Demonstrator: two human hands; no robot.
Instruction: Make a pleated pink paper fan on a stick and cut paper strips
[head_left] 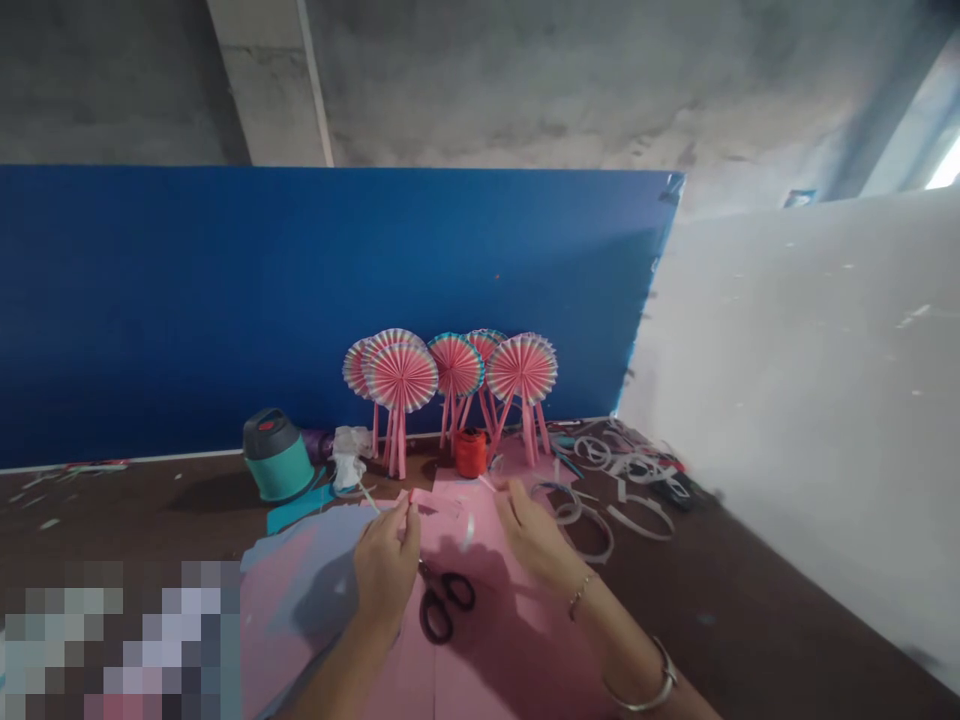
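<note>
My left hand (386,560) pinches a narrow pink paper strip (435,500), which runs out to the right from the fingertips. My right hand (534,532) hovers over the pink sheets with its fingers curled together. A short pale piece shows by its fingertips, but whether it is gripped is hard to make out. Between my forearms, black-handled scissors (437,612) lie on the pink paper sheets (487,650), their blades partly hidden by my left hand. A curled pale strip (469,530) rests between the hands.
Several pleated paper fans (402,378) stand on pink legs before the blue panel (225,300). Nearby are a red container (471,455) and a teal-and-black container (277,460). Looped white strips (649,518) clutter the right side. A white wall (810,400) bounds the right.
</note>
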